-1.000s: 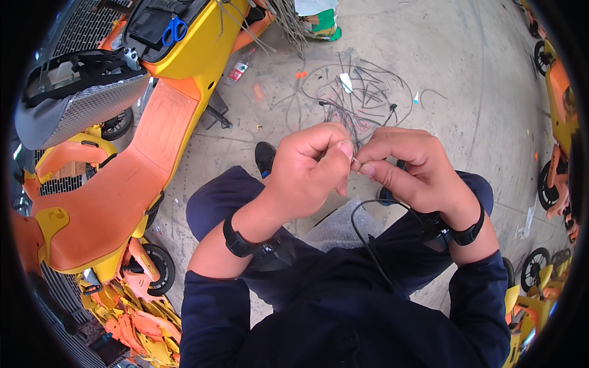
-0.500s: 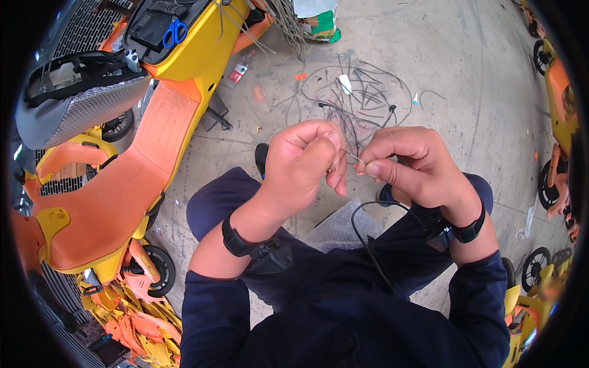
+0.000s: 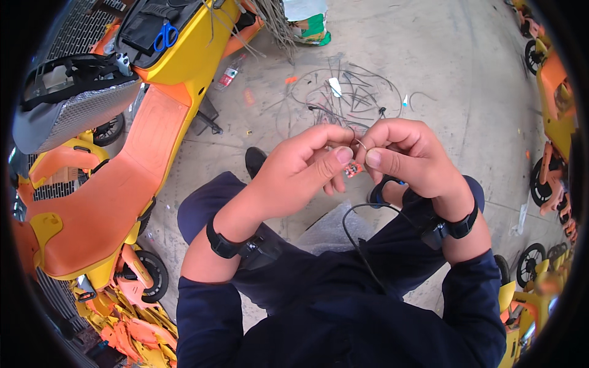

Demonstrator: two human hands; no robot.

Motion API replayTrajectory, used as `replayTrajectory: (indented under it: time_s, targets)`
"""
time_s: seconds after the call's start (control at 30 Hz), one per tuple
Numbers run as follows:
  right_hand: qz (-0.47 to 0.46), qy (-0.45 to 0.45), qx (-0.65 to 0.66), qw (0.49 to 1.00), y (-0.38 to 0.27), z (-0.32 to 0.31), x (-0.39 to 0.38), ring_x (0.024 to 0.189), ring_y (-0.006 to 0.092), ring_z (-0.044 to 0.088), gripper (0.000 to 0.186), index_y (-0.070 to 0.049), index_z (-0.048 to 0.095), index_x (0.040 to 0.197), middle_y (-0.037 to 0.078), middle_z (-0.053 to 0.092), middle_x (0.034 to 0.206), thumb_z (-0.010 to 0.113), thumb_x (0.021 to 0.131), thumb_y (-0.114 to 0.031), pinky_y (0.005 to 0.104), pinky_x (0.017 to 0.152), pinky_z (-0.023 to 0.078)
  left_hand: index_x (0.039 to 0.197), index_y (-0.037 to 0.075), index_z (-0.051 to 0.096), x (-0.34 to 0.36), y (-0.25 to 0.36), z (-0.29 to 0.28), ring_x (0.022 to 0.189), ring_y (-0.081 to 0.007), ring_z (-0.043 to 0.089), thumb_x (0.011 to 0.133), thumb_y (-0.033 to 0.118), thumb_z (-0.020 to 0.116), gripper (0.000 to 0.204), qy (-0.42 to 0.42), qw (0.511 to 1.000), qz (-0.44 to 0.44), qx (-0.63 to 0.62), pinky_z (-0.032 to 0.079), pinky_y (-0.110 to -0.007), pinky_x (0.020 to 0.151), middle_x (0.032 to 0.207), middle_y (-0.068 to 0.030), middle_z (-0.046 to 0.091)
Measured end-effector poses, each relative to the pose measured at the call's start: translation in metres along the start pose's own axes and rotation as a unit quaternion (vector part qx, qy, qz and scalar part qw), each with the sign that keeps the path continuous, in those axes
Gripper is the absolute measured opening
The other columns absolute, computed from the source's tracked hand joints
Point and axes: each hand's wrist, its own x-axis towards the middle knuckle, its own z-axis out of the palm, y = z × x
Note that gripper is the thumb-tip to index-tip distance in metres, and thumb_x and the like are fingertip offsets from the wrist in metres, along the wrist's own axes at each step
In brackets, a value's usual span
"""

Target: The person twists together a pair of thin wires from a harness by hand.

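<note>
My left hand (image 3: 302, 164) and my right hand (image 3: 418, 161) are close together in front of my knees. A thin wire (image 3: 361, 143) arcs between their fingertips. Thumb and fingers of each hand are pinched on it. Just under the fingertips shows a small orange-red piece (image 3: 352, 170) with dark spots; its kind is too small to make out, and fingers partly cover it. Beyond my hands, a tangle of thin grey and dark wires (image 3: 362, 93) lies on the concrete floor.
At the left stands an orange and yellow scooter (image 3: 156, 126) with blue scissors (image 3: 165, 37) on its top and a bundle of grey cables (image 3: 273, 24) beside it. A plastic bottle (image 3: 227, 76) lies nearby. Clear bubble wrap (image 3: 328, 232) is between my legs. More scooters line the right.
My hands have come closer together, and the left is turned so its thumb shows more. The wire now bends in an arc, and the orange-red piece is more visible.
</note>
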Motion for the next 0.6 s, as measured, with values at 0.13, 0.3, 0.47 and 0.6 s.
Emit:
replayTrajectory:
  time_s: [0.13,0.3,0.47,0.6]
  targets:
    - [0.002,-0.018,0.006,1.0,0.005,-0.004,0.002,0.072,0.0071,0.054,0.009,-0.001,0.064,0.096,0.001,0.063,0.086,0.06,0.093,-0.008,0.0221,0.065,0.045,0.107,0.001,0.062,0.001,-0.001,-0.001,0.07,-0.0093,0.061,0.096,0.012,0.056,0.017,0.043,0.995,0.054,0.074,0.049,-0.024,0.06,0.083,-0.0049,0.065]
    - [0.046,-0.029,0.026,0.998,0.004,-0.006,0.004,0.082,0.0105,0.059,0.014,0.0,0.064,0.099,0.005,0.066,0.094,0.057,0.095,-0.012,0.025,0.07,0.048,0.099,0.002,0.066,0.004,0.0,-0.003,0.067,-0.0173,0.064,0.087,0.005,0.063,0.013,0.087,0.946,0.195,0.243,0.049,-0.027,0.059,0.079,-0.0078,0.066]
    - [0.015,-0.064,0.128,0.99,0.01,-0.002,0.004,0.083,0.0149,0.064,0.015,-0.001,0.063,0.102,0.008,0.067,0.095,0.055,0.096,-0.013,0.0283,0.075,0.051,0.097,0.003,0.066,0.003,-0.001,0.001,0.065,-0.0253,0.063,0.079,-0.001,0.067,0.018,0.108,0.882,0.287,0.359,0.049,-0.03,0.057,0.078,-0.0108,0.065]
    - [0.051,-0.049,0.2,0.977,0.008,0.0,0.004,0.078,0.014,0.064,0.014,-0.001,0.063,0.1,0.007,0.067,0.093,0.056,0.096,-0.013,0.0266,0.071,0.05,0.095,0.002,0.066,0.005,-0.006,-0.001,0.066,-0.0256,0.064,0.077,-0.003,0.068,0.02,0.115,0.857,0.332,0.377,0.05,-0.031,0.057,0.078,-0.0113,0.065]
